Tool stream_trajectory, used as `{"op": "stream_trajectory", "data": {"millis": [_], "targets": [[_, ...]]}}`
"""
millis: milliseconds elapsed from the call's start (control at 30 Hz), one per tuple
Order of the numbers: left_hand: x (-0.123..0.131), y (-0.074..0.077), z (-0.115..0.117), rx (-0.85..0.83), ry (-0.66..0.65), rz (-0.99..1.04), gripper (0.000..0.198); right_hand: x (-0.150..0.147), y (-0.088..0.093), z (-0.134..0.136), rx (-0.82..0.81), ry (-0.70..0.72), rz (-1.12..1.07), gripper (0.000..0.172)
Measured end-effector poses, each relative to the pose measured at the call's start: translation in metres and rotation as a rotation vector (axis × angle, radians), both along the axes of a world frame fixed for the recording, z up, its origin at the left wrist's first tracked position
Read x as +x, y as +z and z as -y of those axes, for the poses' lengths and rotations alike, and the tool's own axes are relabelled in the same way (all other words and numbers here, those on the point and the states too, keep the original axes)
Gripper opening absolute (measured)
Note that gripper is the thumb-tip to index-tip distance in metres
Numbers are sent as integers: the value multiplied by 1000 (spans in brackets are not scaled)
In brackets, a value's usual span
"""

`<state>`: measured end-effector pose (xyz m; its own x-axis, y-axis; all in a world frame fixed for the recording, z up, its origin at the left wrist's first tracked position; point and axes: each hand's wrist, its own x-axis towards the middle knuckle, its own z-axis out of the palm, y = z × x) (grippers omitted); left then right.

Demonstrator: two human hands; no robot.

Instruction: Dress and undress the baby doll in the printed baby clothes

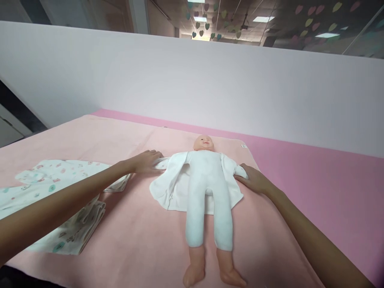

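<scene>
A baby doll with a white cloth body lies on its back, head away from me. Its arms are in the sleeves of a white baby shirt, which is spread open beneath the body. My left hand is closed around the end of the sleeve on the left, where a bit of printed lining shows. At the opposite side, my right hand grips the other sleeve's end, its thumb below and fingers above. Both sleeves are stretched outward. The doll's own hands are hidden.
Folded printed baby clothes lie at the left, partly behind my left forearm. A peach mat covers much of the pink surface. Behind them stands a white partition.
</scene>
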<state>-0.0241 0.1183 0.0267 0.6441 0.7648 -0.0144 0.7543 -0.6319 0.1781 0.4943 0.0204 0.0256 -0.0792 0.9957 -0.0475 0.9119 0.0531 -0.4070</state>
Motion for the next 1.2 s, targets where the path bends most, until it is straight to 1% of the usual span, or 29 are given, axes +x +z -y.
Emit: {"op": "stream_trajectory", "data": {"millis": [100, 167, 267, 367, 467, 600, 700, 767, 833, 867, 900, 967, 1033, 1067, 1100, 1167, 1200], "targets": [[18, -1, 2, 0, 19, -23, 62, 2, -1, 1, 10, 13, 23, 46], [22, -4, -2, 3, 38, -40, 61, 10, 2, 1, 44, 11, 88, 44], [18, -7, -9, -6, 61, -44, 65, 29, 7, 0, 61, 16, 191, 41], [9, -11, -14, -31, 79, -15, 71, 45, 8, -2, 13, 47, 229, 38], [2, -13, -15, -72, 107, 30, 75, 57, 8, -6, -37, 64, 225, 34], [-3, -10, -13, -153, 153, 75, 80, 78, 11, -9, -113, 21, 196, 28], [-5, -5, -9, -230, 179, 110, 83, 89, 12, -2, -170, -9, 98, 33], [-8, -2, -7, -275, 188, 139, 85, 89, 11, 7, -178, -17, 18, 37], [-11, 0, -5, -286, 195, 164, 86, 85, 8, 18, -152, -23, -53, 36], [-12, 0, -4, -264, 204, 174, 85, 80, 7, 22, -104, -36, -74, 36], [-13, 0, -3, -220, 216, 186, 83, 75, 6, 27, -21, -56, -79, 36], [-13, -1, 2, -88, 249, 229, 77, 59, 4, 38, 221, -116, -50, 41], [-7, -1, 16, 73, 271, 315, 66, 35, 5, 53, 448, -164, -24, 41], [-3, 0, 28, 138, 271, 367, 61, 20, 7, 63, 497, -162, -37, 39], [4, 2, 43, 186, 265, 414, 56, 3, 10, 74, 501, -134, -63, 36], [21, 7, 83, 196, 225, 474, 46, -33, 16, 100, 422, -62, -105, 34], [31, 10, 106, 162, 195, 476, 40, -52, 18, 112, 338, -57, -122, 33]]}}
